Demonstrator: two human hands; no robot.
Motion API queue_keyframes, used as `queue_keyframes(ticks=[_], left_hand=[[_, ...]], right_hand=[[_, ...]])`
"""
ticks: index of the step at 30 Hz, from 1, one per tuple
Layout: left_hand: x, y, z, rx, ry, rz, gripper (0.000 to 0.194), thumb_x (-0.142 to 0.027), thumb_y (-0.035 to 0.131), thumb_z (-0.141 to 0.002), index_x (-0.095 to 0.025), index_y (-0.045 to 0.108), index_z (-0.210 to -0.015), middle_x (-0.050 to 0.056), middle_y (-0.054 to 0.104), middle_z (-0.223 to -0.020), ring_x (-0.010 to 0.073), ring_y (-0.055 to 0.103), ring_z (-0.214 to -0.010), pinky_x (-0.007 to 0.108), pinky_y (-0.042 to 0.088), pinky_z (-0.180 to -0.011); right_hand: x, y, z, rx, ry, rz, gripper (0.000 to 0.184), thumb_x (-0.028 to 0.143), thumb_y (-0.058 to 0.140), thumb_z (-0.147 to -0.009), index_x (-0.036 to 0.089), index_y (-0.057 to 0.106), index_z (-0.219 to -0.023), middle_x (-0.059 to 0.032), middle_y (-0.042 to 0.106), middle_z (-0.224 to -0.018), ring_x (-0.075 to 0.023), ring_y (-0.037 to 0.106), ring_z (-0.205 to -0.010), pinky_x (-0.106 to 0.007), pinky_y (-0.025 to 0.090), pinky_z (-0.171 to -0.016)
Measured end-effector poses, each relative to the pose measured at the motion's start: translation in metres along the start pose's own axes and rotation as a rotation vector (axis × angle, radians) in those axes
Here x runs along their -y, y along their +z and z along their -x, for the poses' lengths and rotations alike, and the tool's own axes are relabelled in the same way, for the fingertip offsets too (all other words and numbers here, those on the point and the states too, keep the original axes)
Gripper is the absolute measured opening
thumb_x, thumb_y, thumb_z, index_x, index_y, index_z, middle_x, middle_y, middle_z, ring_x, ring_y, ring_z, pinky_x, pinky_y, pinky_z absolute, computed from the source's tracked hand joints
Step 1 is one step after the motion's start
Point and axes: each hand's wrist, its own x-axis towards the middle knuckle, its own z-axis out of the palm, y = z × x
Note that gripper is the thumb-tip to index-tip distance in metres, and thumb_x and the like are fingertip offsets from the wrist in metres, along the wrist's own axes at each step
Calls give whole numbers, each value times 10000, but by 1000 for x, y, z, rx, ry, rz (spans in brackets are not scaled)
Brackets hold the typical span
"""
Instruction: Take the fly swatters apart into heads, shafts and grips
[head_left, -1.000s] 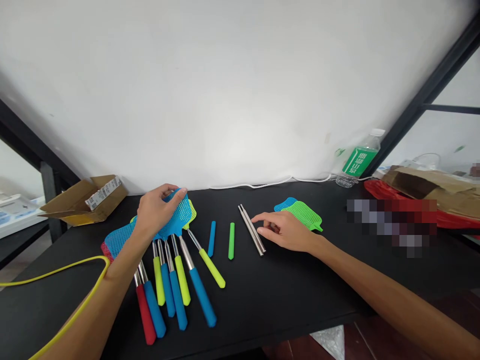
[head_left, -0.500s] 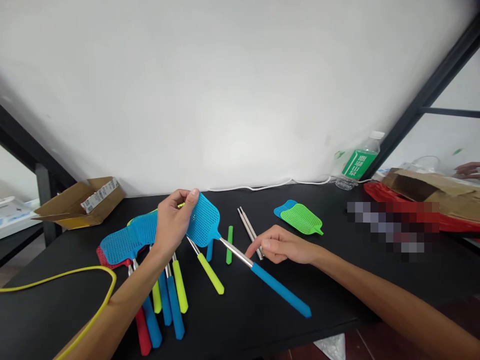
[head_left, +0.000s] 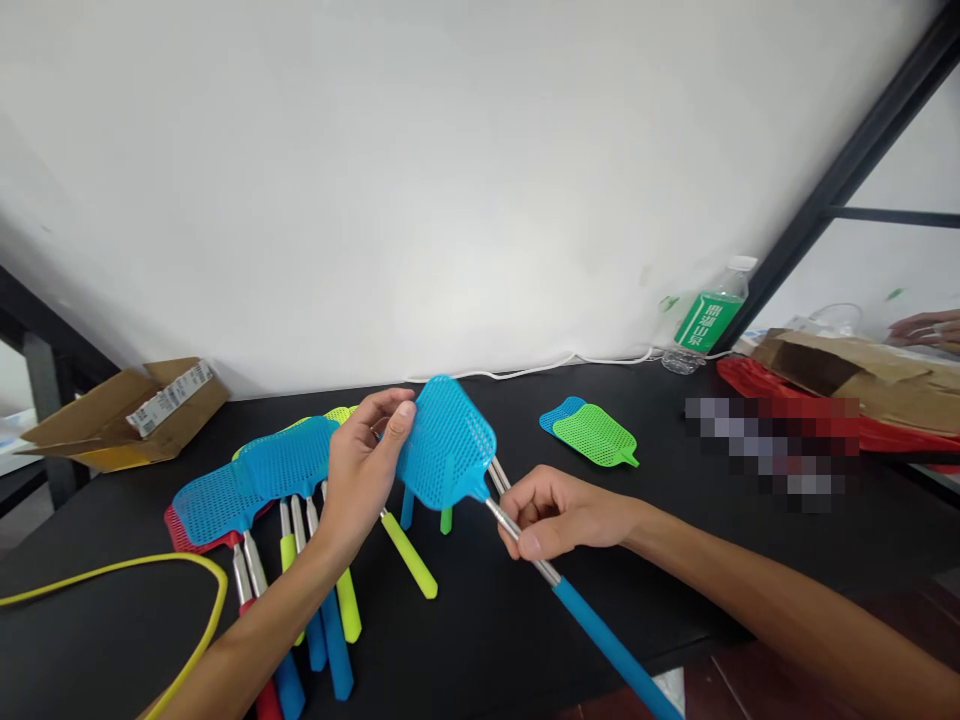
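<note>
A blue fly swatter (head_left: pixel 450 445) with a metal shaft and long blue handle is held slantwise above the black table (head_left: pixel 480 640). My left hand (head_left: pixel 367 460) is closed at the left edge of its perforated head, the thumb in front and the fingers partly hidden. On the metal shaft just below the head, the thumb and fingers of my right hand (head_left: pixel 566 515) are closed. Left of my left hand lies a row of overlapping blue, red and yellow-green fly swatters (head_left: pixel 217 505). A loose green swatter head (head_left: pixel 596 435) overlaps a blue head (head_left: pixel 559 412) farther right.
Behind the held swatter lie metal rods (head_left: pixel 497 476) and a green handle (head_left: pixel 446 520). An open cardboard box (head_left: pixel 112 420) stands at the left, a plastic bottle (head_left: pixel 709 320) by the wall. Brown cardboard (head_left: pixel 862 380) rests on red plastic at right. A yellow cord (head_left: pixel 214 610) crosses my left forearm.
My right hand has gone from a pointing finger at the shaft to a closed grip on it. The swatter has shifted right, its handle lower, and my left hand has moved slightly right along with it.
</note>
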Motion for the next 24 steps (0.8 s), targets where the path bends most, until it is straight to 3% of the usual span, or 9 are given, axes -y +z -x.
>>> queue_keyframes(ticks=[4,10,13,18,24], left_hand=[[4,-2,-2,33,-21,66,382,-523,568,-963,-232,642,-1199,61,676,-1059,184,665,-862,282,549,-673],[5,1,2,313,-27,-94,369,-514,501,-996,-203,687,-1064,47,678,-871,170,653,-730,284,525,-641],[7,2,4,364,-8,-180,320,-494,563,-970,-213,683,-1064,19,659,-765,166,643,-685,281,529,-634],[12,0,2,327,24,-198,282,-485,631,-925,-225,678,-1022,9,650,-766,152,628,-652,264,525,-590],[14,2,5,342,54,-217,270,-467,601,-943,-225,664,-1044,-3,629,-716,149,607,-606,257,501,-557]], right_hand=[[-5,-9,-3,-241,-192,-67,291,424,746,-861,153,644,-887,68,542,-529,-47,402,-392,-186,283,-400],[-1,-26,-7,-641,-330,-229,246,385,732,-841,206,598,-943,8,660,-746,-104,577,-534,-195,306,-408],[1,-34,-6,-770,-340,-331,278,381,740,-804,216,593,-973,1,666,-780,-122,594,-572,-208,333,-433],[2,-39,-5,-831,-332,-396,310,416,717,-803,220,590,-1007,-16,675,-807,-143,609,-609,-225,344,-461],[-3,-36,-8,-757,-306,-296,309,491,676,-849,222,574,-962,-12,675,-779,-149,617,-610,-230,351,-467]])
